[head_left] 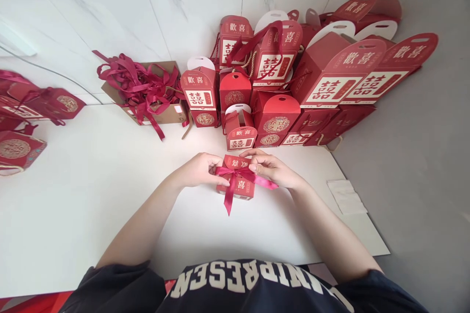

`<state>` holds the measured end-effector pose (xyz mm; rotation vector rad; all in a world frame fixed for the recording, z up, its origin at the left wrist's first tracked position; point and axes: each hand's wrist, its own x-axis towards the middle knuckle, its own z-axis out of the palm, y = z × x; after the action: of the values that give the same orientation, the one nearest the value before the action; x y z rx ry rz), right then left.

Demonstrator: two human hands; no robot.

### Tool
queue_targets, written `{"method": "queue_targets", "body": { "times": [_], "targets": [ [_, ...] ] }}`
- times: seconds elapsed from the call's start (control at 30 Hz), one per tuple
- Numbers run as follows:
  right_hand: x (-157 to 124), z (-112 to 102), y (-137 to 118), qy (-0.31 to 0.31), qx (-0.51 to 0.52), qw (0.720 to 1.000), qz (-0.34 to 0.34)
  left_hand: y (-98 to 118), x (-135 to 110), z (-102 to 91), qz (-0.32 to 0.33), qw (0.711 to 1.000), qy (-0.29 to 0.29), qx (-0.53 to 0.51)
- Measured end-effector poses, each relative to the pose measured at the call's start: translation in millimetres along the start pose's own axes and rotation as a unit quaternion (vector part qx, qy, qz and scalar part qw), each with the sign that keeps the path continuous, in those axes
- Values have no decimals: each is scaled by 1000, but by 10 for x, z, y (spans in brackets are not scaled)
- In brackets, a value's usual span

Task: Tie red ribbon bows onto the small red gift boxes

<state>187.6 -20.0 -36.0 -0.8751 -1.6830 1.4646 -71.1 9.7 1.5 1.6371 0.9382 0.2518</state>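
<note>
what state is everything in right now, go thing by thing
left hand, fingers on the box's left side
right hand, fingers on the box's right side
small red gift box, closed, resting on the white table
crimson ribbon, tied around the box, ends loose
loose ribbon lengths, tangled
cardboard box, open, ribbons spilling over it
red carrier boxes, assembled, stacked
white paper sheet, lying flat

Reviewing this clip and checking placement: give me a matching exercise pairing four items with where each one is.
Items:
1. small red box
2. dark red ribbons
3. white paper
4. red gift boxes

Places:
A. on the grey surface right of the white table
B. piled against the tiled wall
C. between the left hand and right hand
D. heaped in a cardboard box

Pairs: 1-C, 2-D, 3-A, 4-B
</note>
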Motion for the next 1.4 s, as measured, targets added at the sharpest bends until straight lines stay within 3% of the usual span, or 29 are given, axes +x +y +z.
{"method": "queue_targets", "body": {
  "times": [0.27,0.37,0.53,0.67,0.97,1.27,1.4],
  "targets": [
    [-23,39,171,24,48,998,-9,-149,93,-35,19,995,-52,-79],
    [-34,41,134,30,28,999,-6,-156,115,-46,62,996,-32,-53],
    [-63,104,-82,98,-120,986,-62,-103,94,-3,107,993,38,-27],
    [-73,167,-191,92,-176,979,-49,-63,54,42,114,992,61,11],
    [-106,213,-22,90,-9,996,26,-94,100,117,123,988,92,5],
    [-114,174,23,115,-47,992,15,-122,139,110,119,987,105,-28],
    [-105,173,21,115,-41,992,18,-139,149,89,108,991,70,-40]
  ]
}}
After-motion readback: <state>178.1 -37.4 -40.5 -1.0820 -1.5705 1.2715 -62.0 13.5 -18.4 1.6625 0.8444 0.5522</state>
